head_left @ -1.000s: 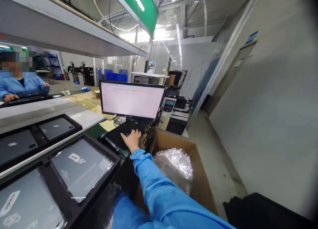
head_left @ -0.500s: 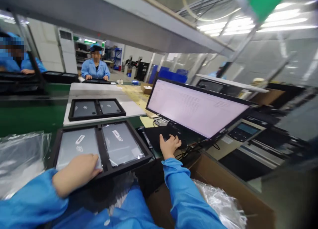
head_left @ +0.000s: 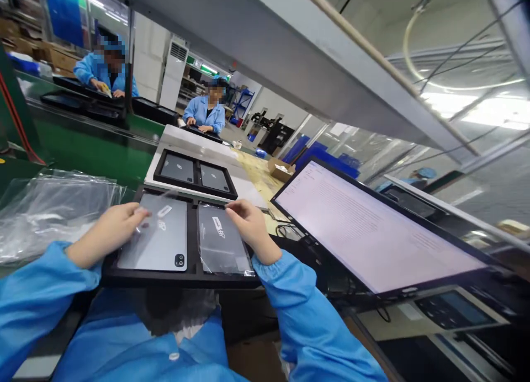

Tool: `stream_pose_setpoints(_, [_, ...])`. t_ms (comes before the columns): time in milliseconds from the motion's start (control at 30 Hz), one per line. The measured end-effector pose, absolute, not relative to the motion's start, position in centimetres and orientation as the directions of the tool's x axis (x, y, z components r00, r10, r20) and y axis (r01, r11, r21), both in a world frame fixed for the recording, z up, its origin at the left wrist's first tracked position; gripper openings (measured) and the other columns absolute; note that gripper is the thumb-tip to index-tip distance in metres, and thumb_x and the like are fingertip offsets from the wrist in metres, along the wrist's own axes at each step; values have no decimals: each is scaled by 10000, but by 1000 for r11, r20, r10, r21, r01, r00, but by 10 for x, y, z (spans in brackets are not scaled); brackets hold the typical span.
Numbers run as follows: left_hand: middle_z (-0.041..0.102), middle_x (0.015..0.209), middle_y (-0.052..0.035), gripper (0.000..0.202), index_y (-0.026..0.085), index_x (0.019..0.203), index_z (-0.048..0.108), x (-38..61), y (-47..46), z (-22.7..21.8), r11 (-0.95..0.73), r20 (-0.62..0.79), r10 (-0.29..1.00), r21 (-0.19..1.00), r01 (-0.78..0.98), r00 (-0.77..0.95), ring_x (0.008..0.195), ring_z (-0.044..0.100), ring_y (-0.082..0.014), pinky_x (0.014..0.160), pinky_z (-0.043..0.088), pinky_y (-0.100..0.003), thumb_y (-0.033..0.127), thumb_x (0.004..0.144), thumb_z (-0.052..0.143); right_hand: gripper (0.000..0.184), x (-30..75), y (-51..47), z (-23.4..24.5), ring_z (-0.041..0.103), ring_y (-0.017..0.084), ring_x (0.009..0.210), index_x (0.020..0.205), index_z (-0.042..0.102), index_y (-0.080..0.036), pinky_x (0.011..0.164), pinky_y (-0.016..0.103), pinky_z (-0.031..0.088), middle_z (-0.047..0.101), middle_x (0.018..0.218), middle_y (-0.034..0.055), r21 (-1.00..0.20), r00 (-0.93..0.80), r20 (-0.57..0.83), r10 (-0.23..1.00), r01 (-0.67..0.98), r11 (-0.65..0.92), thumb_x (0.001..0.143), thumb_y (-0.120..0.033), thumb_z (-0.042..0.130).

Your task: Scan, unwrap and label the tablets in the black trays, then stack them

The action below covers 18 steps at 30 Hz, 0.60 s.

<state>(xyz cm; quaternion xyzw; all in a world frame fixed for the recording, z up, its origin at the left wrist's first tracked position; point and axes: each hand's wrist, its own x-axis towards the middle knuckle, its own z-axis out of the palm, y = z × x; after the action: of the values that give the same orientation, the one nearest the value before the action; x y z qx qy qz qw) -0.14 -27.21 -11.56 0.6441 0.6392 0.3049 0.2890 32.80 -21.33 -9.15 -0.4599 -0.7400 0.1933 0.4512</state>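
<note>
A black tray [head_left: 191, 263] with two compartments lies in front of me. In its left compartment is a grey tablet [head_left: 171, 244], back side up, with its camera at the lower right and clear plastic [head_left: 151, 219] over part of it. My left hand [head_left: 120, 227] is closed at that tablet's left edge, pinching the plastic. The right compartment holds another tablet [head_left: 217, 244] in a clear plastic bag [head_left: 232, 265]. At its upper right corner my right hand [head_left: 250, 222] is closed, fingertips pinched on the bag's edge.
Behind lies a second black tray [head_left: 194, 175] with two tablets on a white board [head_left: 252, 197]. Clear bags [head_left: 53, 211] are piled at left. A monitor [head_left: 372, 227] stands at right, with a printer-like machine [head_left: 455, 316] below. Two co-workers [head_left: 206, 112] [head_left: 105, 70] sit opposite.
My right hand has left the black pad by the monitor and come to the right tablet's bag. My left hand has moved from the left tablet's lower edge to its left side. The view has turned.
</note>
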Motion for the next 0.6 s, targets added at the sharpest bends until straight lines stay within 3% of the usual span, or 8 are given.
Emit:
stream_pose_setpoints(100, [750,1041,-123,528,162,1039,705,-16,-288,-128,99,-22,971,943,318,-237,882,703,-263,671,528,-307,592,849,464,272,272,-206,-101,693,171,674,811,653,-188,619,286,570,720,782,52,-920,-277,127,953,327,217,829,-452,716])
stream_pose_setpoints(167, [750,979,-120,504,153,981,700,-12,-299,-133,93,-22,953,970,224,-302,816,692,-247,667,526,-300,587,823,499,251,238,-199,-112,693,144,629,784,636,-175,555,234,547,726,784,49,-953,-277,-59,959,302,29,833,-394,749])
stream_pose_setpoints(267, [726,841,-84,464,162,903,687,-2,-307,-134,34,41,948,973,229,-315,751,668,-230,630,492,-285,584,833,505,275,197,-185,-124,664,115,553,745,613,-158,494,202,518,731,770,60,-929,-238,-231,943,341,-142,856,-355,770])
stream_pose_setpoints(367, [648,684,-52,467,179,754,640,4,-307,-135,-11,108,957,941,337,-271,695,620,-218,586,439,-277,617,849,508,286,176,-173,-132,617,97,502,723,622,-151,463,192,494,730,729,55,-908,-217,-241,946,395,-141,865,-347,775])
stream_pose_setpoints(433, [665,728,-64,466,181,709,584,5,-303,-136,-14,84,969,959,284,-234,728,629,-222,584,441,-271,628,837,555,241,173,-167,-137,591,86,488,705,644,-147,445,169,453,700,646,27,-895,-220,-195,956,439,-82,876,-279,752])
stream_pose_setpoints(533, [720,1079,-126,366,173,827,533,-7,-297,-143,-53,-20,935,979,-195,-354,969,686,-257,690,528,-289,523,811,639,222,175,-164,-143,540,72,438,669,656,-147,409,149,374,609,497,-18,-861,-180,-172,968,504,-60,890,-159,681])
stream_pose_setpoints(600, [658,1279,-148,344,169,959,537,-29,-299,-150,-190,-17,860,916,-352,-509,1140,656,-264,822,566,-334,491,843,572,221,178,-164,-145,516,68,407,674,659,-147,396,148,350,574,454,-34,-853,-159,-194,968,515,-86,894,-123,657])
